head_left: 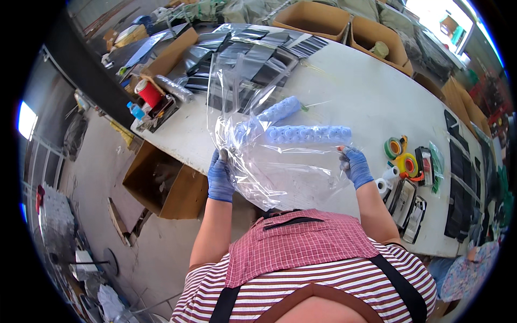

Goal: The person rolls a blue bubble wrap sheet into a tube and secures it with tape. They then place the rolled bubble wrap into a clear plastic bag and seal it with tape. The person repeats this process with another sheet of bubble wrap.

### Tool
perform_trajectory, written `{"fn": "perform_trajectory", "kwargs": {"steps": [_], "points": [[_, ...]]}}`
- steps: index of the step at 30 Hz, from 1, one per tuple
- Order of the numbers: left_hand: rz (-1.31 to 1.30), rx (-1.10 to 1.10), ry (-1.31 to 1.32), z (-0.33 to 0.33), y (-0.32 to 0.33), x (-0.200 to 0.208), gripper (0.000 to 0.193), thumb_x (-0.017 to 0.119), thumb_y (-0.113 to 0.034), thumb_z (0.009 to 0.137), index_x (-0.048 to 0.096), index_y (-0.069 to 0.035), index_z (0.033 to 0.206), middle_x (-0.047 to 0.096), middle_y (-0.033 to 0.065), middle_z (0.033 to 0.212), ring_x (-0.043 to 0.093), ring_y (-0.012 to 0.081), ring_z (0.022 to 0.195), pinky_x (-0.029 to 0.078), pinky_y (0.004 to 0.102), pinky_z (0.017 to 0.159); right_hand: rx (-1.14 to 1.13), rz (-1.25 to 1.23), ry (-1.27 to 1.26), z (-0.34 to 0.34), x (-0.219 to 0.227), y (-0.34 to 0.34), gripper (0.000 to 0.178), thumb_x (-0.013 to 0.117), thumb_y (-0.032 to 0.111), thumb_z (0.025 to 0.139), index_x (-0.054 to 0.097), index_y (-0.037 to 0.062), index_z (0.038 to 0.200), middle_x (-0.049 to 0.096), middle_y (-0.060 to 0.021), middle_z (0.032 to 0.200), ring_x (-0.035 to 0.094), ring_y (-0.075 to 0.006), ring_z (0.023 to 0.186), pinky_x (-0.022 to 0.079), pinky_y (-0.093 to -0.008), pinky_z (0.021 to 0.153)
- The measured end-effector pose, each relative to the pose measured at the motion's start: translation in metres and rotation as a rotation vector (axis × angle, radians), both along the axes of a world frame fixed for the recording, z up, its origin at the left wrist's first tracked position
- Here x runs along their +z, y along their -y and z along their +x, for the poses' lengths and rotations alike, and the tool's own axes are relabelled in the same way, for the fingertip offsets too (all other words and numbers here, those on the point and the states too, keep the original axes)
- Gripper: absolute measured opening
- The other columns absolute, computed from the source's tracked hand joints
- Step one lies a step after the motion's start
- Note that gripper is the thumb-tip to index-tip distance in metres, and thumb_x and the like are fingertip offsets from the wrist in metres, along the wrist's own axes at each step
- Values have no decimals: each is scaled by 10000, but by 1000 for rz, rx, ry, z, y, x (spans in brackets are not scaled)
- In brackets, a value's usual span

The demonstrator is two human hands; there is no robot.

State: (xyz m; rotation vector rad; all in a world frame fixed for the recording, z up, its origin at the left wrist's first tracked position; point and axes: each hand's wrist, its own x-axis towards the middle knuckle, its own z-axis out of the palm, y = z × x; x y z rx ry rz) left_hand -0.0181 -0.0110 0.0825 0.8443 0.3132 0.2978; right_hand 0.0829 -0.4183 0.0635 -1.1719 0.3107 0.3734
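Observation:
A large clear plastic bag (301, 169) is spread between my hands over the near edge of the white table. My left hand (221, 176), in a blue glove, is closed on the bag's bunched side. My right hand (355, 166), gloved too with a fingertip bare, pinches the bag's other side. Just beyond the clear film lie light blue bumpy cylinders: one (309, 134) runs crosswise and another (280, 110) slants away. Their left ends are partly covered by the shiny, creased film.
Flat dark plastic packets (242, 59) cover the table's far left. Tape rolls (405, 163) and black trays (401, 200) sit at the right. Cardboard boxes (315, 20) line the far edge; another box (161, 180) stands at the left below the table. A co-worker's sleeve (474, 269) shows at right.

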Motion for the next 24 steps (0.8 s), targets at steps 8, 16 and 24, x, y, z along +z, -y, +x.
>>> {"fn": "perform_trajectory", "kwargs": {"steps": [8, 16, 24], "points": [[-117, -286, 42, 72, -25, -16, 376, 587, -281, 976, 533, -50, 1268, 640, 61, 1092, 629, 185, 959, 524, 330, 852, -489, -121, -7, 9, 6, 61, 172, 663, 178, 883, 645, 51, 998, 599, -33, 726, 458, -75, 440, 345, -237, 386], [-160, -489, 87, 120, -34, -8, 414, 563, -283, 985, 512, -31, 1310, 636, 99, 1159, 634, 207, 1024, 533, 355, 876, -577, -365, 118, -13, 43, 22, 274, 577, 126, 905, 631, 95, 1173, 627, -22, 788, 469, -54, 489, 387, -199, 425], [-129, -530, 27, 134, -35, -2, 397, 568, -266, 984, 528, -29, 1300, 649, 98, 1140, 635, 198, 1021, 525, 339, 883, -469, -607, 345, -19, 64, -49, 244, 502, 109, 912, 666, 56, 1085, 661, -36, 879, 490, -52, 530, 421, -196, 468]]}}
